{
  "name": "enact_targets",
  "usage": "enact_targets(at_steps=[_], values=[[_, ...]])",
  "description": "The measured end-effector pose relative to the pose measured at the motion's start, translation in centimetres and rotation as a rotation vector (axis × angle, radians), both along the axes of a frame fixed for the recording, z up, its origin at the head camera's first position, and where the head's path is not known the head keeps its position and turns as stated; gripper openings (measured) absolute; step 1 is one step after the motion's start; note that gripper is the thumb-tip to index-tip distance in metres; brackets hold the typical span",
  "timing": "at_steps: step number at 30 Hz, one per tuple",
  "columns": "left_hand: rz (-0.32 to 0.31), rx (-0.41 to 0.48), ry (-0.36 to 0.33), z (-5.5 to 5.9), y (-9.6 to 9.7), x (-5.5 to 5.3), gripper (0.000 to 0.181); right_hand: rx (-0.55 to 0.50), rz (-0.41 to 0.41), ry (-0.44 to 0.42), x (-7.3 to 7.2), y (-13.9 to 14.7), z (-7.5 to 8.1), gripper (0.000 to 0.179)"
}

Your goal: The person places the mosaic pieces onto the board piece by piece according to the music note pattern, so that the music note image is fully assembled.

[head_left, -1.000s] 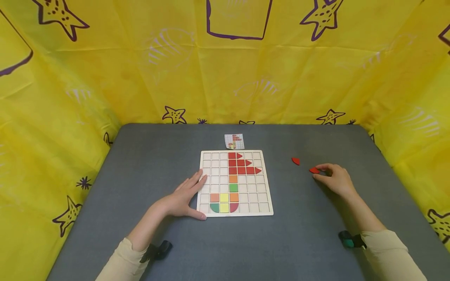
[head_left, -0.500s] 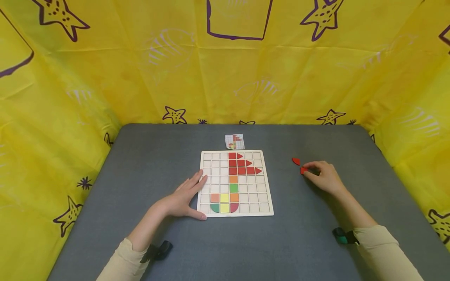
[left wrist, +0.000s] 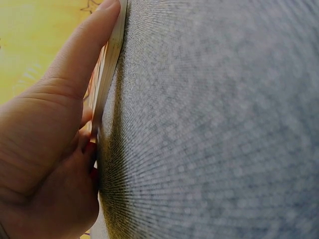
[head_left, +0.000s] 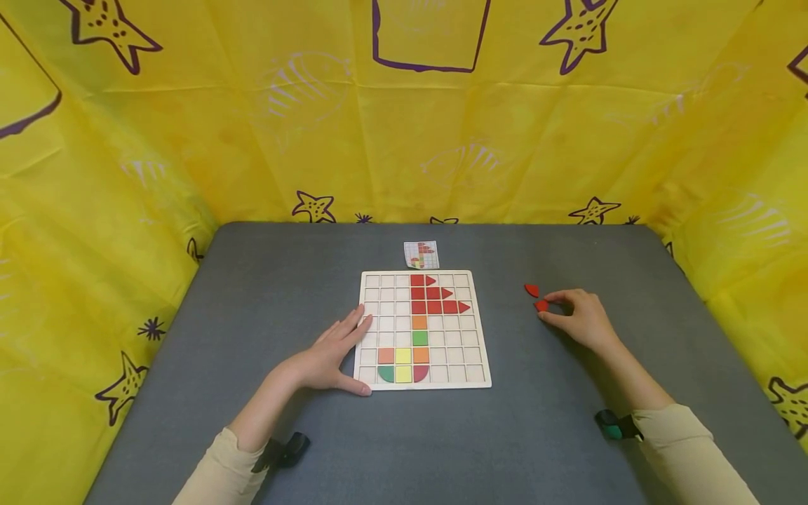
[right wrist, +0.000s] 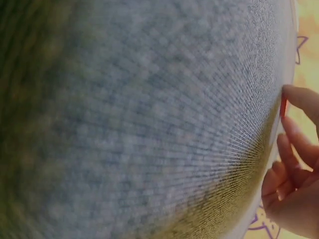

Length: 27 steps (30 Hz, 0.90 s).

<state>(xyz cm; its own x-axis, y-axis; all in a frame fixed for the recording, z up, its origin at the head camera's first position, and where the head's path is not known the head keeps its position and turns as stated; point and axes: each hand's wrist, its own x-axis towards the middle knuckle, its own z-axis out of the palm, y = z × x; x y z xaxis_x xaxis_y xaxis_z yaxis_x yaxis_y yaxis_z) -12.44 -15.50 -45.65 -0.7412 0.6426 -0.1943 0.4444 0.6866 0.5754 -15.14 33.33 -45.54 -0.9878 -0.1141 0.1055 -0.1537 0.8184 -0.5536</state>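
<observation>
A square board with a grid [head_left: 448,354] lies mid-table, bearing red squares and triangles at the top, orange and green squares below, and a multicoloured group at the bottom. My left hand [head_left: 328,360] rests on its left edge, fingers spread, thumb at the lower corner; the left wrist view shows the thumb [left wrist: 82,50] along the board's side. To the right, my right hand [head_left: 583,319] pinches a red tile [head_left: 541,306] between thumb and fingers, at the table surface. Just beyond it lies another red tile [head_left: 532,290] with a curved side. In the right wrist view the pinched tile [right wrist: 283,107] appears edge-on.
A small printed card [head_left: 421,254] with a coloured grid pattern lies behind the board. The grey table [head_left: 284,266] ends at a yellow curtain [head_left: 404,140] at the back and sides. Each wrist wears a dark camera.
My right hand has moved left with the red tile, bringing it close to the other red tile, and the tile has turned in the fingers. The left hand and board have stayed put.
</observation>
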Motion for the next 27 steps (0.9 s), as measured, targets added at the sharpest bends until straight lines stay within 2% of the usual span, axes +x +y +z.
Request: enact_targets(at_steps=[8, 18, 27], values=[[-0.005, 0.011, 0.007, 0.0, -0.1, 0.0, 0.119, -0.075, 0.027, -0.012, 0.1, -1.5, 0.1, 0.038], [0.006, 0.004, -0.011, 0.1, 0.0, 0.0, 0.119, -0.192, 0.196, 0.010, 0.1, -7.0, 0.7, 0.035], [0.005, 0.007, -0.011, 0.1, 0.0, -0.1, 0.119, -0.222, 0.328, -0.119, 0.1, -12.2, 1.1, 0.037]])
